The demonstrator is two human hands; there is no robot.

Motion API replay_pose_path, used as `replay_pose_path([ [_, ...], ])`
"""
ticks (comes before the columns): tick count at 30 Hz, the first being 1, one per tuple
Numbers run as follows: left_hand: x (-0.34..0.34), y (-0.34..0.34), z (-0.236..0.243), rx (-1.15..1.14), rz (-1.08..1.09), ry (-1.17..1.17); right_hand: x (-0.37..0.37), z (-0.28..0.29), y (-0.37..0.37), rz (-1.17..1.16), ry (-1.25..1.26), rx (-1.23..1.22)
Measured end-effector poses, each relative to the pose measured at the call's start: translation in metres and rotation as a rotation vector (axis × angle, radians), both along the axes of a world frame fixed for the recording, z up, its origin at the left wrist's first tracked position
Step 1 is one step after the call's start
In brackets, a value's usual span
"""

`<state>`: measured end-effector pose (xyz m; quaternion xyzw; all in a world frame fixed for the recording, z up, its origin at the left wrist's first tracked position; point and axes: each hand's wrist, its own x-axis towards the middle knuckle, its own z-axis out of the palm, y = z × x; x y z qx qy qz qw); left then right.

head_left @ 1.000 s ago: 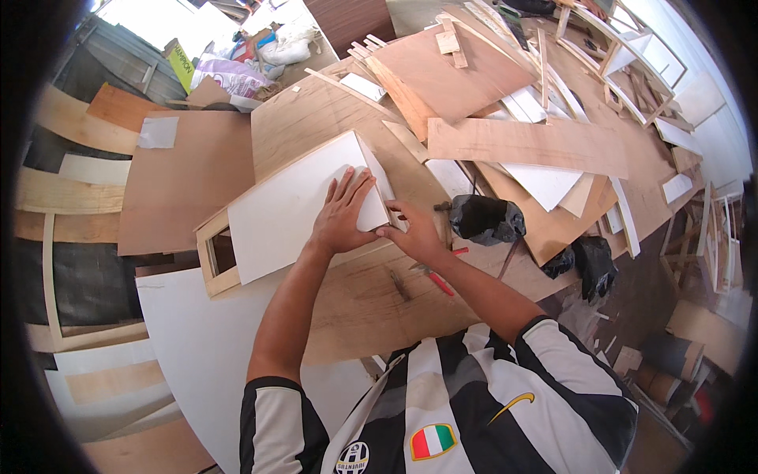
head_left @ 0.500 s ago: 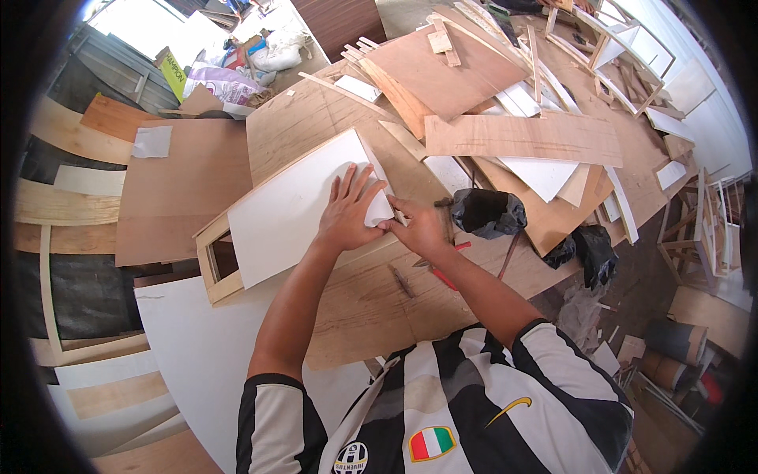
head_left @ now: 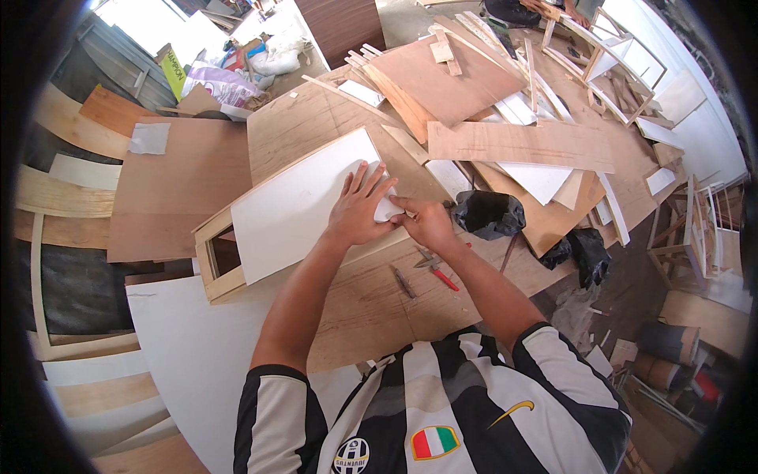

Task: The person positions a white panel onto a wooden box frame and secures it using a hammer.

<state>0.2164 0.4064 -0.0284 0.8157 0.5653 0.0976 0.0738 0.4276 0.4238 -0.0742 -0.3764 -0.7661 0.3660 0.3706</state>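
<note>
My left hand [head_left: 362, 207] lies with fingers spread on a white panel [head_left: 292, 205], which covers most of a pale wooden box-like frame [head_left: 204, 259]; the frame's left end shows an opening. My right hand [head_left: 426, 223] grips the panel's right corner, thumb close to my left hand. Red-handled pliers [head_left: 444, 278] and a thin dark tool [head_left: 403, 280] lie on the plywood worktop [head_left: 355, 316] near me. A black plastic-lined container [head_left: 493, 221] sits just right of my right hand.
Plywood offcuts [head_left: 517, 144] and strips fill the worktop's far right. Another person's arms [head_left: 568, 16] show behind wooden frames [head_left: 600, 63]. A large white board [head_left: 189, 355] lies at my lower left, black bags [head_left: 588, 257] at right, stacked frames [head_left: 687, 229] beyond, sacks [head_left: 229, 83] at back.
Both my hands and the panel's right end have shifted slightly to the right. My left hand stays spread on the panel and my right hand stays at its corner.
</note>
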Motion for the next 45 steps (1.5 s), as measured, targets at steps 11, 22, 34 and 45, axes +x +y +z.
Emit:
replay_pose_path([
  [11,0.004,0.001,-0.005,0.026,0.031,-0.014,0.001,-0.013,-0.006,-0.048,0.051,-0.135],
  [22,-0.003,0.002,-0.010,-0.037,0.028,0.032,-0.022,0.047,0.027,0.015,-0.325,0.392],
  [34,-0.001,0.000,-0.014,-0.100,0.022,-0.230,-0.161,0.074,0.091,0.597,-0.941,0.428],
  [45,-0.003,-0.003,-0.011,-0.003,0.027,-0.233,-0.164,0.067,0.115,0.479,-0.787,0.489],
])
